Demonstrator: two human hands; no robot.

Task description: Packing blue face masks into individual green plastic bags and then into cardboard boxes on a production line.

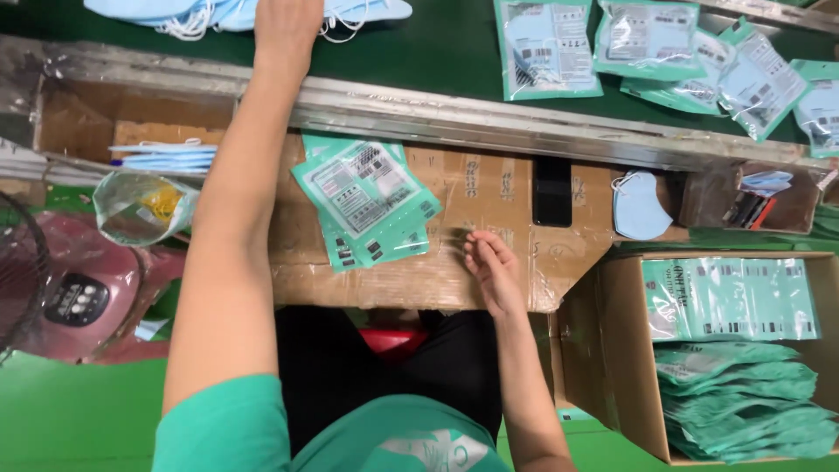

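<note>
From the head view, your left hand (287, 28) is stretched far out over the dark green belt (437, 52) and rests on a heap of light blue face masks (201, 13) at the top edge. The hand is cut off by the frame there, so you cannot tell whether its fingers are spread or closed on a mask.

Your right hand (492, 267) lies close to you on the taped cardboard work surface (489, 188), fingers loosely curled and drawn together, the fingertips touching the cardboard; it seems to hold nothing, though the fingertips are small and a little blurred.

Just left of that hand sits a fanned stack of flat teal pouches (367, 201), lying apart from your fingers. A black phone (552, 190) lies beyond your right hand, and a single blue mask (640, 205) rests to the right of it. Another thin stack of blue masks (166, 157) sits on the ledge left of your outstretched arm.

Filled teal packets (647, 52) lie scattered on the belt at the upper right. An open carton (612, 350) at your right holds piled teal packets. A pink fan (70, 288) stands at your left, with a clear plastic bag (140, 205) beside it.
</note>
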